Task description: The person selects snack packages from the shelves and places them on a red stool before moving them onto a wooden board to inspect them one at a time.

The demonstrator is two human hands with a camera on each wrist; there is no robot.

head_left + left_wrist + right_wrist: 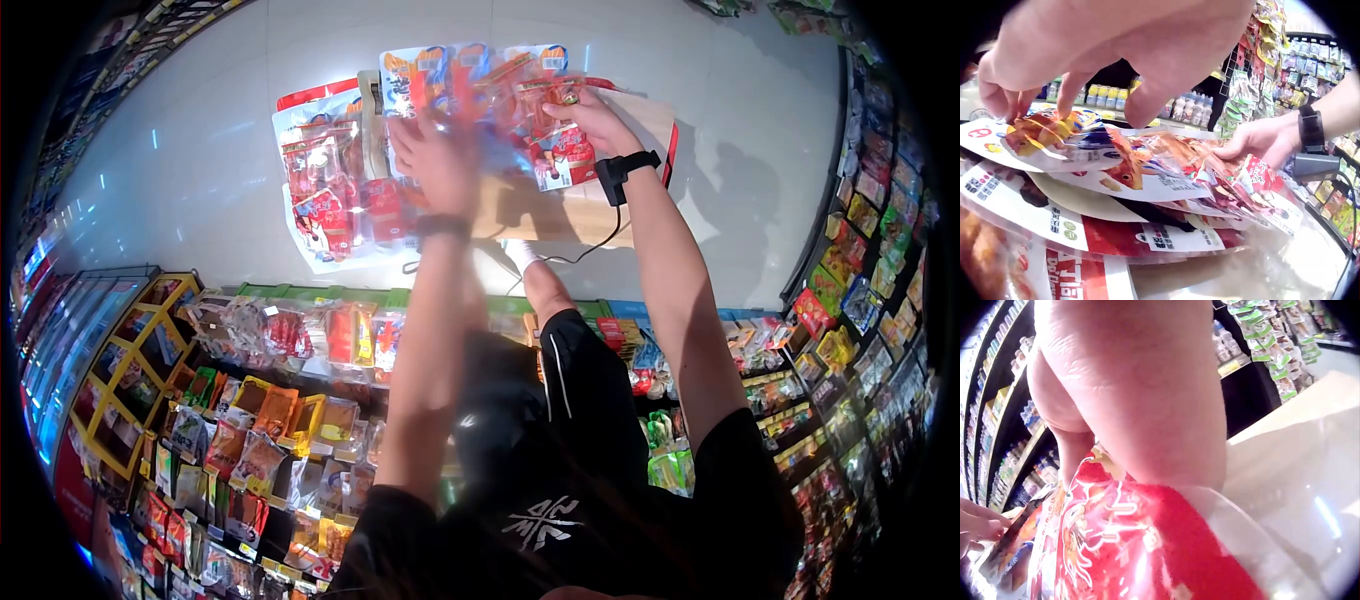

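Several glossy snack packets, white and red with printed pictures, are spread in a loose overlapping pile above the floor. My right hand (598, 122) grips a clear-fronted red and white snack packet (560, 160) at the pile's right side, its thumb lying over the front. Close up in the right wrist view, a red packet (1147, 550) hangs below that hand. Blurred in the head view, my left hand (435, 165) is over the middle packets. Its fingers point down in the left wrist view, fingertips right at the top of a white packet with orange and blue print (1054, 137).
Under the packets lies a cardboard box (500, 215), with more red packets (325, 190) at its left. Racks of hanging snack bags (265, 425) stand close to my body, and another shelf (860, 250) lines the right. A black cable (590, 252) trails from the right wrist.
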